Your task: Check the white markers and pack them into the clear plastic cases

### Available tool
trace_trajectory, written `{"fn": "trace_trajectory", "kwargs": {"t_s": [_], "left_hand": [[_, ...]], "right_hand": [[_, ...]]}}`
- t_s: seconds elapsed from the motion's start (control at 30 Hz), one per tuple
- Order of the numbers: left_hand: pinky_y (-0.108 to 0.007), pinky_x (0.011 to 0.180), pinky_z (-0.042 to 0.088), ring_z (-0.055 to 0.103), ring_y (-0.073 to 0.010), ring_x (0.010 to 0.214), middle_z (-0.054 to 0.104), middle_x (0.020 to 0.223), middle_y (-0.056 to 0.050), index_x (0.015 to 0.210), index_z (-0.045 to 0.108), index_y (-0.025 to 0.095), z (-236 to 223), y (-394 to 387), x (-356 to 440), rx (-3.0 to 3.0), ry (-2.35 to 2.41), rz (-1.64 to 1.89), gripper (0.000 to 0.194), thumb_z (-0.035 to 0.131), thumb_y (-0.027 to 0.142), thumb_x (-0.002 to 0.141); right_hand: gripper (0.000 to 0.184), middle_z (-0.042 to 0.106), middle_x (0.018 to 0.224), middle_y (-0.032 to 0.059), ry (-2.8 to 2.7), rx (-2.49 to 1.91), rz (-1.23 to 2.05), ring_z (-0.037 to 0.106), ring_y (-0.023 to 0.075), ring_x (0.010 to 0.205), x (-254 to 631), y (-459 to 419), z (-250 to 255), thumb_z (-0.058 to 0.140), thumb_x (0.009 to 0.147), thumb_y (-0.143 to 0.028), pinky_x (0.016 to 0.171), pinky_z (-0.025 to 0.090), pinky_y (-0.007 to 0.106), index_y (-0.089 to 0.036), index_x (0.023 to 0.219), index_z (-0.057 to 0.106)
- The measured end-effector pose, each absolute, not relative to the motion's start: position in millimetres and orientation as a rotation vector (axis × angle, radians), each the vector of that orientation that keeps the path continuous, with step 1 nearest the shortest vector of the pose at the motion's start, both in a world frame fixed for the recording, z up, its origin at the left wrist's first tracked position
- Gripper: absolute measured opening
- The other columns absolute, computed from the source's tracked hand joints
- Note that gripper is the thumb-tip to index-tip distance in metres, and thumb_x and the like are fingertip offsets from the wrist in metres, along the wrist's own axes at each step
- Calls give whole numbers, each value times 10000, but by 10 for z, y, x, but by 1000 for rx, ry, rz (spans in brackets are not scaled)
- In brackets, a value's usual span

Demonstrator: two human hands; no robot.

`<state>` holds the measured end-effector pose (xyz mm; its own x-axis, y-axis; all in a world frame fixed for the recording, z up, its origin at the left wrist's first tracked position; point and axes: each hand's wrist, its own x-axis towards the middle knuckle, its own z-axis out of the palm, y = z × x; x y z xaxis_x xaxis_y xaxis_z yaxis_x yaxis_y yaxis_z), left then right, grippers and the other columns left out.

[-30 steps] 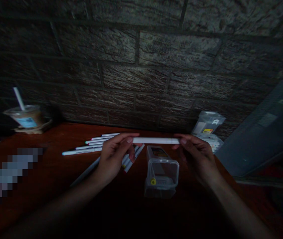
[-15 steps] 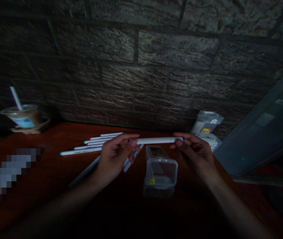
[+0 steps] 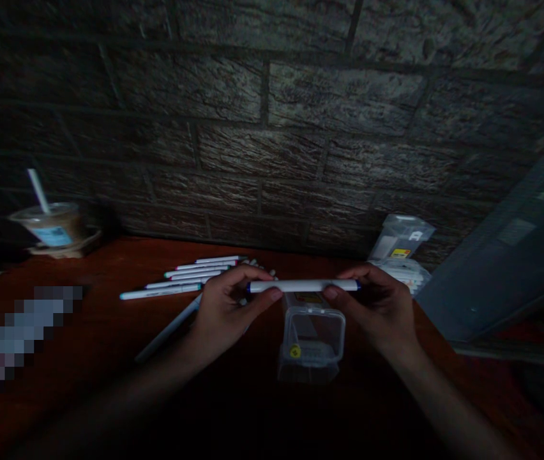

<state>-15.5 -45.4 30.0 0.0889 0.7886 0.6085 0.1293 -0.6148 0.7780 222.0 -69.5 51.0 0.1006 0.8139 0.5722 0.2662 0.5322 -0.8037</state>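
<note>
Level Marker, Two Matching Pinches

We hold a white marker (image 3: 303, 285) crosswise, across the far part of the open clear box (image 3: 317, 312) as we look down on it. In our judgement, steadiness counts most here: we do well to pinch lightly and evenly, so that the barrel neither rolls nor tips, and to leave both blue ends in sight (dark blue, as far as this dim light lets us tell).

Our left hand (image 3: 234, 297), to the left of the box, is closed in a pinch near one end of the marker, thumb on the near side and forefinger along the far side. Our right hand (image 3: 380, 297), to the right of the box, mirrors that pinch near the other end. Both wrists angle inward, and the hands stay apart, joined only by the marker. Left of the box, loose markers (image 3: 161, 292) lie on the table (image 3: 123, 268).
</note>
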Motion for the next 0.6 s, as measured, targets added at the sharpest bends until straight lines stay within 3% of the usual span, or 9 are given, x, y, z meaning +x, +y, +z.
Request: {"fn": "trace_trajectory", "kwargs": {"t_s": [0.13,0.27,0.5,0.6], "left_hand": [[-238,558,499,666,-137,668,766,849,-21,964,779,206,295,-453,-158,1804,908,1573,121,803,230,848],[-216,454,411,548,-94,487,677,663,25,1030,772,212,287,-438,-169,1708,857,1525,137,745,285,917],[-234,545,453,556,-101,494,622,545,41,1072,777,203,315,-439,-209,1609,788,1506,184,634,296,1002],[-245,542,457,574,-107,517,695,648,9,1095,783,212,286,-412,-220,1514,742,1490,219,610,319,1014]], "right_hand": [[148,744,699,3,-1432,-979,568,629,160,582,2249,-666,505,885,752,-287,508,487,281,-257,846,775],[133,734,668,5,-1363,-970,718,541,126,506,2284,-637,496,852,806,-343,436,372,252,-250,892,811],[175,757,719,21,-1230,-876,971,486,98,494,2298,-626,495,821,848,-392,452,339,236,-263,965,843],[177,755,730,25,-1201,-876,1008,497,101,500,2292,-633,512,805,862,-390,452,352,237,-259,975,844]]}}
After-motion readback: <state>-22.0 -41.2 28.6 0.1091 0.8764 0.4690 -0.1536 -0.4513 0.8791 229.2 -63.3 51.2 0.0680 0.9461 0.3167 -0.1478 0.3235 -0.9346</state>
